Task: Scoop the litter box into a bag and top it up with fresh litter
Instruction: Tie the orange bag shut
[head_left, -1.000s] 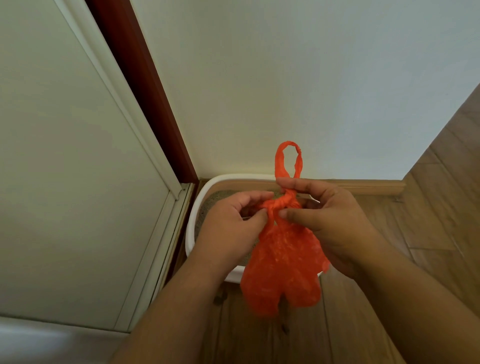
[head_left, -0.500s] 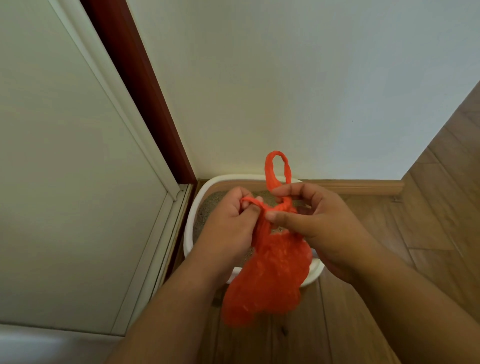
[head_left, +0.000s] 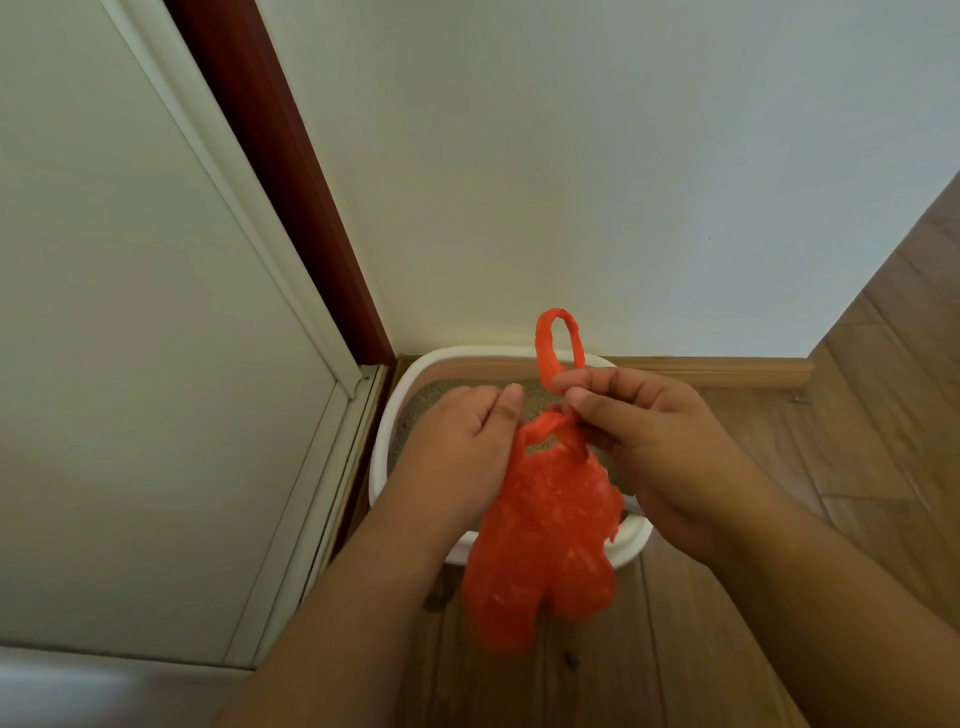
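Above the white plastic litter box (head_left: 385, 441), the right hand (head_left: 654, 447) now pinches one raised handle loop of the crinkled orange plastic bag (head_left: 545, 540), fingers (head_left: 576, 382) clamped, while the left hand (head_left: 462, 452) has slipped off the half-tied knot, its grip hidden.

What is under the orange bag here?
The bag hangs from both hands over the litter box; its near rim, some litter and wood floor lie beneath. What the bag itself covers is hidden.

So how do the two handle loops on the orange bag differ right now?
The upper handle loop stands upright above the right hand, open and oval; the lower handle loop sits between both hands, pulled flatter toward the left hand. The upper one shows against the wall, the lower one over the litter box. Both belong to the orange bag.
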